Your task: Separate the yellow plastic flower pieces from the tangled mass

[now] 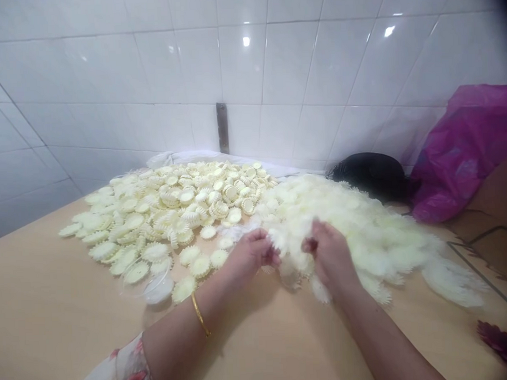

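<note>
Your white red-floral sleeve (118, 372), near left; left hand (252, 252) pinches white frilled piece (279, 242); right hand (331, 254) curled, grip unclear, nearer pale-yellow frilled pile (386, 229), far right.

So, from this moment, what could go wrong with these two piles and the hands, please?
The pile of cream discs meets the pile of pale frilled pieces, so the two could mix.

The left grip seems to pinch one frilled piece; a hard pull might crease it.

The gold bangle sits near loose discs and might push or catch one.
</note>
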### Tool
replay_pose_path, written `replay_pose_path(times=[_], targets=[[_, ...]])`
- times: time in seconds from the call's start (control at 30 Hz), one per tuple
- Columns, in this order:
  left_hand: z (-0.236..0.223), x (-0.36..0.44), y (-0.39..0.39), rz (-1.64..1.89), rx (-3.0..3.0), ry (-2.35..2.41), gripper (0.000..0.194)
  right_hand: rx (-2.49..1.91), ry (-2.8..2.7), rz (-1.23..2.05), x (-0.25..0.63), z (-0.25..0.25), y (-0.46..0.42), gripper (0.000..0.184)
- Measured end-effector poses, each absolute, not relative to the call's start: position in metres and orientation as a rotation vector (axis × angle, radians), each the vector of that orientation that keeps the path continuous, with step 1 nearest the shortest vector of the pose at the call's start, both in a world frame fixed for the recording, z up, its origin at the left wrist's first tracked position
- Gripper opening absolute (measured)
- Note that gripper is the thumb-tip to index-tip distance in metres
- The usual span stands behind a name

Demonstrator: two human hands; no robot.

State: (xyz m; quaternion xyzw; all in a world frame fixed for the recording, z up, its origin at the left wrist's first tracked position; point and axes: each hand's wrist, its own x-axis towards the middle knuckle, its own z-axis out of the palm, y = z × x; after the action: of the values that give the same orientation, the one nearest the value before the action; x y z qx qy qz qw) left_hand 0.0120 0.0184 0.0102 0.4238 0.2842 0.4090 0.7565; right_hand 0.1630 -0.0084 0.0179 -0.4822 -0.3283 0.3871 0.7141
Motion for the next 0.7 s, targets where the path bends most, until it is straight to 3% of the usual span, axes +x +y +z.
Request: replay_pose_path(times=[0.2, 0.3, 0.53, 0.7], targets=[[0.005, 0.008, 0.026, 0.993, 0.89, 0.67, 0.018, -1.39, -1.014, 0.396, 0.181, 0.02, -0.007, 0.019], [0.006, 0.012, 0.021, 0.943, 0.93, 0.662, 0.019, -1.435, -1.216, 0.133, 0.176, 0.021, -0.012, 0.02], [0.012, 0.015, 0.011, 0.873, 0.991, 0.604, 0.02, -1.108, -1.257, 1.025, 0.154, 0.025, -0.021, 0.031], [0.012, 0.014, 0.008, 0.823, 1.048, 0.576, 0.02, -1.097, -1.23, 1.048, 0.152, 0.025, -0.022, 0.023]])
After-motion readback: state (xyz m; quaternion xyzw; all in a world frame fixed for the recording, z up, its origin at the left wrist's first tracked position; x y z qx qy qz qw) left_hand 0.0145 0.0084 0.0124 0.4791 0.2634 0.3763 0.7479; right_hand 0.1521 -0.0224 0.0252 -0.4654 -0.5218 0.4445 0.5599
